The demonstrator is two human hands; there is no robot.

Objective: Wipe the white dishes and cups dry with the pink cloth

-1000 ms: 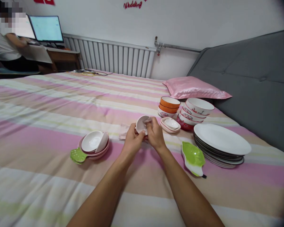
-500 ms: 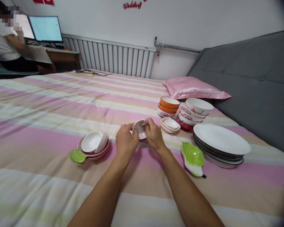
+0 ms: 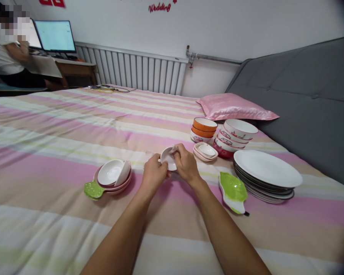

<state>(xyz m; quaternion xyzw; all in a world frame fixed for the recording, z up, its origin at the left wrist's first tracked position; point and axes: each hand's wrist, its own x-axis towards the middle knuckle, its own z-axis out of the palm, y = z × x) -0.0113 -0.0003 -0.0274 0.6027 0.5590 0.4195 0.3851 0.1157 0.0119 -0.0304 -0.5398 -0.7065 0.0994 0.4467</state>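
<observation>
Two hands are in my view, both at the centre of the frame above a striped bedspread point(image 3: 74, 225). The left hand point(image 3: 155, 171) is partly closed, its thumb set against the near left side of a small white bowl point(image 3: 166, 159). The right hand point(image 3: 186, 162) is also partly closed; its thumb and fingers pinch the right rim of the same bowl, together with a pale piece point(image 3: 174, 149) that is too small for me to identify. The bowl is tilted, hollow toward the camera; I cannot see the fingers behind it. Left of centre, pink bowls point(image 3: 122, 188) with a green handle point(image 3: 94, 190) are stacked and carry a larger white bowl point(image 3: 110, 172), in which a white piece point(image 3: 123, 173) leans. Just right of the hands, small pale dishes point(image 3: 206, 151) are nested. Above them in the frame stands a stack of orange bowls point(image 3: 203, 130) over a white patterned one; beside it is a stack of patterned bowls point(image 3: 232, 139), red at the base. At right, a green-and-white leaf-shaped dish point(image 3: 233, 191) lies just beside stacked plates point(image 3: 266, 168). A pink pillow point(image 3: 237, 106) lies near a grey headboard point(image 3: 298, 88). At upper left, a person point(image 3: 7, 53) sits at a desk point(image 3: 77, 68) carrying monitors point(image 3: 55, 36).
</observation>
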